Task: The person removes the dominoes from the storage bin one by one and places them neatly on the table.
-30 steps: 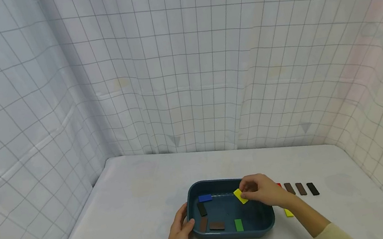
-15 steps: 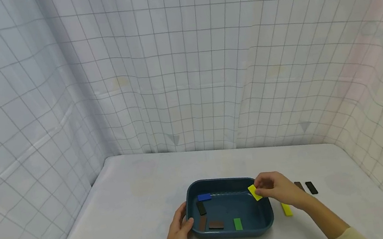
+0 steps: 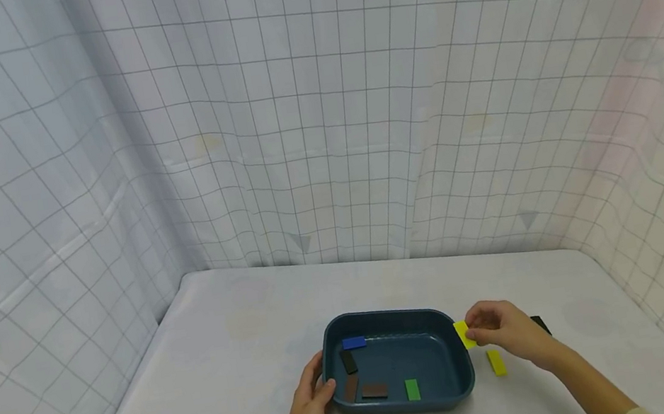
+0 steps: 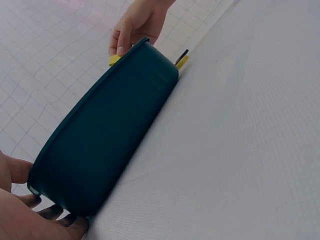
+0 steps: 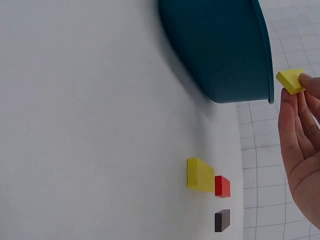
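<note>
A dark teal tub (image 3: 413,406) stands on the white table, and my left hand (image 3: 303,411) grips its left end, thumb over the rim and fingers against the outer wall. My right hand (image 3: 508,331) pinches a flat yellow block (image 3: 464,334) between thumb and fingertips, level with the tub's right rim. Inside the tub lie a blue block (image 3: 354,342), a black block (image 3: 348,362), two brown blocks (image 3: 374,391) and a green block (image 3: 412,389). In the right wrist view the pinched block is raised above the table, just beyond the rim.
Right of the tub a second yellow block (image 3: 496,363) lies on the table. A black block (image 3: 541,324) shows behind my right hand. A red block (image 5: 222,186) and a dark brown block (image 5: 222,220) appear in the right wrist view. Gridded white curtains (image 3: 333,128) surround the table.
My right hand has moved right with the yellow block, from over the tub's inside to its right rim. The left hand and the tub stay where they were.
</note>
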### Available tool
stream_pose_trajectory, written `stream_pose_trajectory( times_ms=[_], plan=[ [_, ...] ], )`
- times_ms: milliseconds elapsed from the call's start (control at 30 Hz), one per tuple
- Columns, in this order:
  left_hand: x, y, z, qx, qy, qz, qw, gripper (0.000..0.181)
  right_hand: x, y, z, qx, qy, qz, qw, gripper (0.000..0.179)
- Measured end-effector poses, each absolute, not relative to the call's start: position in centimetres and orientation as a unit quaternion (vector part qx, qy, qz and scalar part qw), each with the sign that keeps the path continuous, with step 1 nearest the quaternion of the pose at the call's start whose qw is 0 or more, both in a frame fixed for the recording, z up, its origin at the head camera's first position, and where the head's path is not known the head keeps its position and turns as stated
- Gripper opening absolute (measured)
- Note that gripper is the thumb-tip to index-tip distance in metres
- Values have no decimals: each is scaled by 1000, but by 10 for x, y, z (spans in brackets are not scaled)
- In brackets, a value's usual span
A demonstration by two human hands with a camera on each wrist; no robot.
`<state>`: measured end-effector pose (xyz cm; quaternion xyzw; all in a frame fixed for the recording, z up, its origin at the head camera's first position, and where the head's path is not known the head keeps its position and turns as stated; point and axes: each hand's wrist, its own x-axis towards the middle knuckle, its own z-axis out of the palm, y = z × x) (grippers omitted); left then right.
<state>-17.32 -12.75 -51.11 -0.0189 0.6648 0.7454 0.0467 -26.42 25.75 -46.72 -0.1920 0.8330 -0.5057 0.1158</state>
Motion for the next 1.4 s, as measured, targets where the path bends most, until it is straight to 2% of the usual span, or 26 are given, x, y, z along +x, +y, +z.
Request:
stream_pose_trajectory(
  times_ms=[367, 567, 1067, 1400],
  plan=[
    [-173, -127, -512, -20, 672, 739, 43, 59, -255, 288, -483, -134, 831, -526, 122, 38],
    [-172, -127, -511, -28, 678, 734, 41, 59, -247, 303, -493, -101, 834, -526, 134, 36],
    [-174, -126, -511, -24, 671, 740, 41, 59, -244, 327, -518, -6, 881, -456, 125, 31],
    [-175, -126, -512, -22, 665, 745, 46, 59, -241, 322, -517, 0, 921, -380, 79, 24]
  ],
)
